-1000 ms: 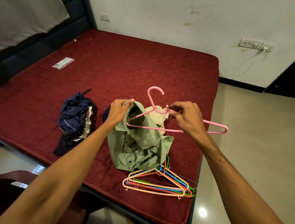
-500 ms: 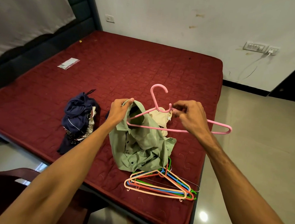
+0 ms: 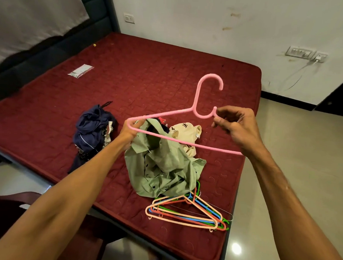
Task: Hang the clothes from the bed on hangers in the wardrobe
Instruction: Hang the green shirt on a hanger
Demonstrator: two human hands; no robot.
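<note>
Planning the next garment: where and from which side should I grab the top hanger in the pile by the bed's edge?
Take the peach hanger by its long bottom bar, reaching in from the near edge of the bed. It lies flat and topmost, with that bar bare and facing you; its hook end meets the green shirt and could snag.

Both forearms (image 3: 76, 184) are bare and lean, uncovered from the left hand (image 3: 127, 133) and the right hand (image 3: 237, 126) back to the elbows, with a light sheen behind the right wrist.
</note>
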